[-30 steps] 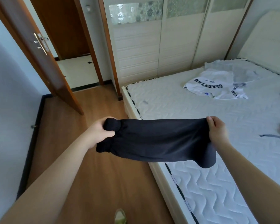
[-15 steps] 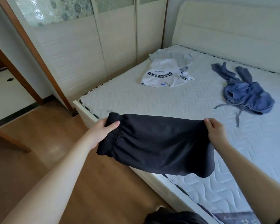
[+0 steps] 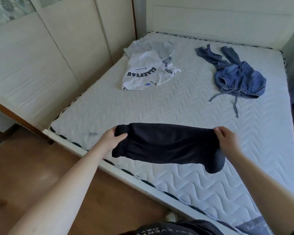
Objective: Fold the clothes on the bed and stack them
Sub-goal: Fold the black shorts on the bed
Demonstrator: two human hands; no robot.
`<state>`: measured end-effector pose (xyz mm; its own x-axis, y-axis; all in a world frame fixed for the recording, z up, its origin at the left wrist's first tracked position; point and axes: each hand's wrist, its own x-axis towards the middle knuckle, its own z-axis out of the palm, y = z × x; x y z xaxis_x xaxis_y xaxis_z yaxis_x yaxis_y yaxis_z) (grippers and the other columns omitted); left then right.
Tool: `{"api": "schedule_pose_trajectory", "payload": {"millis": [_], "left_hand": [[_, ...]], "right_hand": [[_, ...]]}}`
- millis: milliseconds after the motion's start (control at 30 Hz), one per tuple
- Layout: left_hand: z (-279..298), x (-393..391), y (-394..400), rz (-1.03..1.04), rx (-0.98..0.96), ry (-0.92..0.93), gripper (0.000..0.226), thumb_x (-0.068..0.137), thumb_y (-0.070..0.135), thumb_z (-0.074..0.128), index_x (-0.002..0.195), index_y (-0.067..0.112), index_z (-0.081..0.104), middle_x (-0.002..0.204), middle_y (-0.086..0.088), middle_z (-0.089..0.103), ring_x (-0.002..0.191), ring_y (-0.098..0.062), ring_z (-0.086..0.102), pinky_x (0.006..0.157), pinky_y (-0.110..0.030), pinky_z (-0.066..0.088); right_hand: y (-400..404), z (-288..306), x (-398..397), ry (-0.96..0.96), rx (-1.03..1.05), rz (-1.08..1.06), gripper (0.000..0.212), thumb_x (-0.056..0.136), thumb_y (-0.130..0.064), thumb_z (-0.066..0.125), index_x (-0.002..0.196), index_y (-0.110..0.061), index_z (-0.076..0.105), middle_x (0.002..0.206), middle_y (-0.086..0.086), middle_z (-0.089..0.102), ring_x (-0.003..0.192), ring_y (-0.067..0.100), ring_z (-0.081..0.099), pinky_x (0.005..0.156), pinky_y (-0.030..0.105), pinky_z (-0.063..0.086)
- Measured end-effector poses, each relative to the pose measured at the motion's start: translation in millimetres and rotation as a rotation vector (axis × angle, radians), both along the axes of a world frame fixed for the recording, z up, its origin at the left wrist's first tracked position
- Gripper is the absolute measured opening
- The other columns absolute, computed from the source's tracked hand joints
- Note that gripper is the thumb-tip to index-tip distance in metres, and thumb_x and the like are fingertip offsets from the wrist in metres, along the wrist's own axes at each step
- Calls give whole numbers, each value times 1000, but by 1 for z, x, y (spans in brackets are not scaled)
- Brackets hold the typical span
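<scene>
In a bedroom with pale wardrobe doors (image 3: 46, 53) and a wood floor (image 3: 32, 167), a bare quilted mattress (image 3: 176, 106) fills the bed. Over its near edge the left hand (image 3: 109, 141) grips the gathered waistband end of a folded black garment (image 3: 168, 145) while the right hand (image 3: 227, 141) pinches the other end, holding it stretched in the air between them. Farther back lie a white lettered T-shirt (image 3: 143, 73) on the left and crumpled blue drawstring trousers (image 3: 238, 77) on the right, well apart.
</scene>
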<state>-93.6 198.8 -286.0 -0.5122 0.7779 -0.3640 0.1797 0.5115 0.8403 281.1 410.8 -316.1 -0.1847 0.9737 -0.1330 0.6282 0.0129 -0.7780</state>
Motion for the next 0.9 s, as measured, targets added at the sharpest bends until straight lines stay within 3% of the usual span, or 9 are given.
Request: {"api": "schedule_pose_trajectory", "payload": {"millis": [133,267,433,600,667,900], "left_hand": [[-18,-30,27,-45,-12,24,31,90,26,67,119,27,59,110,12,66,103,-5,61,80,-22,47],[-38,-63,51,-150,-32,34,21,92,21,66,108,31,59,106,12,66,99,-1,60,70,-14,42],[-73,-117,74,-291,-90,-28,23,93,24,64,115,26,58,109,10,66,100,1,59,74,-15,43],[-106,-166,81,-480,-207,-50,18,93,28,64,107,37,57,108,16,65,101,4,57,84,-17,43],[-119,-180,87,-516,-248,-61,21,94,29,62,114,34,57,111,17,64,106,0,57,83,-15,41],[-188,-207,120,-373,-379,-90,36,90,38,66,123,27,54,114,11,62,106,-9,57,85,-23,41]], "right_hand": [[6,-2,-20,-7,-47,-39,19,101,-33,49,101,-24,66,86,-6,65,88,19,57,77,31,38],[8,-17,-40,-30,-74,-79,17,101,-31,50,96,-26,66,85,-7,65,88,21,59,74,32,39],[-10,-36,-74,-73,-78,-180,16,100,-30,52,92,-30,65,86,-4,66,88,21,59,74,31,39],[-31,-53,-98,-119,-178,-255,21,99,-32,54,83,-40,62,86,-6,67,89,22,60,78,33,41],[-34,-58,-109,-125,-207,-262,21,99,-29,55,82,-38,63,85,-9,68,88,20,60,78,32,40],[8,-129,-160,-189,-288,-213,13,99,-28,56,97,-23,67,93,-4,65,93,18,58,80,28,35]]}}
